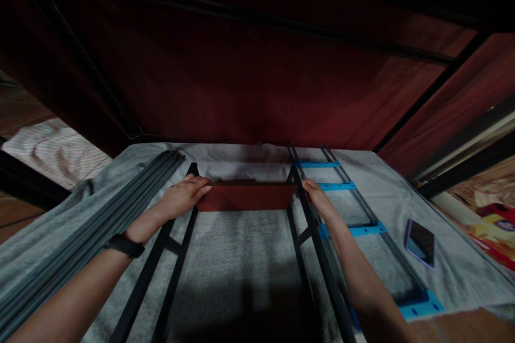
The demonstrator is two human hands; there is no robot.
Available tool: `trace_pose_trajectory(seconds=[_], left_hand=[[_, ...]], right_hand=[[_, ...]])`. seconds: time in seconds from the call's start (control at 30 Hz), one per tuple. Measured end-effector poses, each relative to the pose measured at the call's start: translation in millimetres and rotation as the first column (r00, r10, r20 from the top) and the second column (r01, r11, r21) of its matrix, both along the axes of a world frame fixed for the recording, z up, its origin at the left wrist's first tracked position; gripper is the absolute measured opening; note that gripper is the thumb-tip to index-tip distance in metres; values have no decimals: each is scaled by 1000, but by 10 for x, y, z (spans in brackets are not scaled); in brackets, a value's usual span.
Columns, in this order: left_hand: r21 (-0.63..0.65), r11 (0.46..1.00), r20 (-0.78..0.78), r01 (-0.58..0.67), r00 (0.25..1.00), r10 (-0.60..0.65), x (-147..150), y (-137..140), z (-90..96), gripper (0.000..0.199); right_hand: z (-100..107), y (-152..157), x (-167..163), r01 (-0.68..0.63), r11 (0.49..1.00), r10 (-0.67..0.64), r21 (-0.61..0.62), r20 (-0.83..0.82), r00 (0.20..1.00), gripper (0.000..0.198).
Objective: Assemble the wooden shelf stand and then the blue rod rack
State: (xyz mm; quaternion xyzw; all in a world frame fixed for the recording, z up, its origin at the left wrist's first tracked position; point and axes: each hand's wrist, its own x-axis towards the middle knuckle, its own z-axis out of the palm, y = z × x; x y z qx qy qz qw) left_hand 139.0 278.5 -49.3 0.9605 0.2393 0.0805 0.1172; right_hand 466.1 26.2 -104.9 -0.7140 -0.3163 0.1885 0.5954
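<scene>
A black metal frame [317, 244] lies on the cloth in front of me, with two ladder-like sides. A red-brown board [247, 196] spans the far ends of these sides. My left hand [185, 193] is closed around the far left corner, its fingers reaching onto the board's left end. At the far right corner, my right hand [316, 193] is closed on the side rail, near the board's right end. Part of its grip is hidden behind the rail. A dark watch or band [124, 245] is on my left wrist.
Grey tubes [120, 211] lie bundled on the left. A ladder-like rack with blue crosspieces [368, 229] lies to the right, partly under my right arm, beside a phone [419, 243]. Grey-white cloth [237, 262] covers the surface. A dark red panel [257, 91] rises behind.
</scene>
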Motion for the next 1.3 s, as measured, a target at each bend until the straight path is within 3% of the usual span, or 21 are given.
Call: trace_pose_trajectory(seconds=[0.53,1.1,1.2,1.3], left_hand=[[7,1000,35,10,999,-10,-17,50,-67,51],[-2,1000,71,20,997,-19,-23,58,-107,46],[-63,997,167,47,985,-36,-33,28,-93,43],[-114,993,390,31,921,16,-62,9,-89,47]], right_hand=[[161,-49,-83,-70,997,70,-30,-22,997,36],[38,22,-13,-33,998,28,-56,-77,997,40],[66,2,-40,-19,998,15,-57,-57,998,40],[83,-15,-64,-11,998,8,-61,-48,999,41]])
